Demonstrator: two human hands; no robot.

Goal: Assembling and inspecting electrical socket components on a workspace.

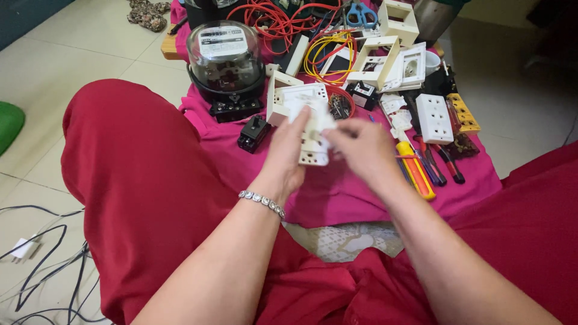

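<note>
I pinch a white switch module [314, 141] between both hands above the pink cloth [337, 192]: my left hand [288, 153] grips it from nine o'clock, my right hand [361, 147] closes on it from three o'clock.

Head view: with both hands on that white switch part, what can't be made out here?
- White switch part: motion-blurred, and the left hand and right hand cover its sides, so the exact grip is unclear.
- Scissors: cut off by the top edge.
- Screwdrivers: ends hidden behind the right hand.
- Electric meter: dial too small to read.
</note>
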